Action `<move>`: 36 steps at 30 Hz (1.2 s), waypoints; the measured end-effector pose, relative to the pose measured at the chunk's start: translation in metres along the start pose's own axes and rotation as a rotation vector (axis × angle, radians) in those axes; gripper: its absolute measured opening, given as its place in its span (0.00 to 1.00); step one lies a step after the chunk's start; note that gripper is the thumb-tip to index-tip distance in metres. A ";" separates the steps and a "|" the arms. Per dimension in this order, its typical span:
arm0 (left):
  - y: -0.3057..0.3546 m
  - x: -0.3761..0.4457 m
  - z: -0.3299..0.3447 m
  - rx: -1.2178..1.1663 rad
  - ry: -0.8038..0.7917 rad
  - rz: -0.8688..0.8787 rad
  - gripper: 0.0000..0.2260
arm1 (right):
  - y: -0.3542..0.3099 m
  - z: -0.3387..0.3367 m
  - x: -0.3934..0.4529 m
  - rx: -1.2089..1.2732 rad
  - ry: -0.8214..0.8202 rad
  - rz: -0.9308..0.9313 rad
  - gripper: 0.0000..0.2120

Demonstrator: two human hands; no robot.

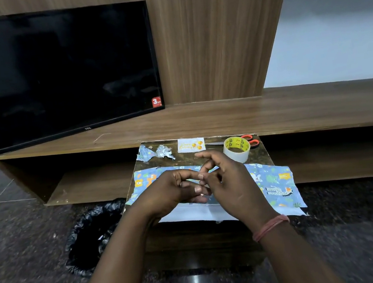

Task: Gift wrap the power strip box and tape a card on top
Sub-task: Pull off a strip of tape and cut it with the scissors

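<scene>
Hovering close together over the middle of the wrapping, the left hand (175, 189) and the right hand (228, 183) have their fingertips meeting, fingers curled; they seem to be working something small and clear, perhaps a bit of tape, but I cannot tell whether either actually pinches anything. Under them, on the small dark surface (259, 153), lies the wrapping paper (277, 182), blue with cartoon animals, its white underside turned up along the near edge. The box itself is hidden beneath hands and paper, presumably folded inside. Such paper is light, thin and easily torn or creased, so it is best held at the folded edges, pressed flat against the stiff box. Farther back sit the tape roll (237, 149), clear with a yellow core, orange-handled scissors (251, 141) behind it, the small white card (190, 145) with yellow balloons, and two crumpled paper scraps (154, 153).
</scene>
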State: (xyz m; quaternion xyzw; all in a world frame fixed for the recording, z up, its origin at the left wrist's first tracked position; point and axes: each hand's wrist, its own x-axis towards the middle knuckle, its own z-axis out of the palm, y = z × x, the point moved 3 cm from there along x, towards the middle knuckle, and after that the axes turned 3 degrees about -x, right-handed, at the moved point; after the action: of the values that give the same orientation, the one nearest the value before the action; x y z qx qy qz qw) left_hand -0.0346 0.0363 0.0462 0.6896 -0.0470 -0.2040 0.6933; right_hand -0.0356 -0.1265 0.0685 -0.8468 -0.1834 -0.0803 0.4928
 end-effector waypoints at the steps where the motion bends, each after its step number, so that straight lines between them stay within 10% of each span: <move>1: 0.001 -0.001 0.000 -0.008 -0.011 -0.003 0.11 | 0.001 0.001 0.000 -0.009 0.011 0.002 0.25; 25: 0.013 -0.009 -0.003 -0.270 -0.040 -0.159 0.12 | -0.027 0.006 0.001 -0.600 0.181 -0.084 0.29; 36: 0.011 -0.005 0.000 -0.392 -0.091 -0.228 0.17 | 0.038 -0.035 0.034 0.006 0.221 0.291 0.03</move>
State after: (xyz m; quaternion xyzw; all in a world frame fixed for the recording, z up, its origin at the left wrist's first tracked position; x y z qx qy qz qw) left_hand -0.0366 0.0379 0.0582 0.5328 0.0407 -0.3170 0.7836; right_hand 0.0117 -0.1660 0.0662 -0.8490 -0.0042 -0.1001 0.5189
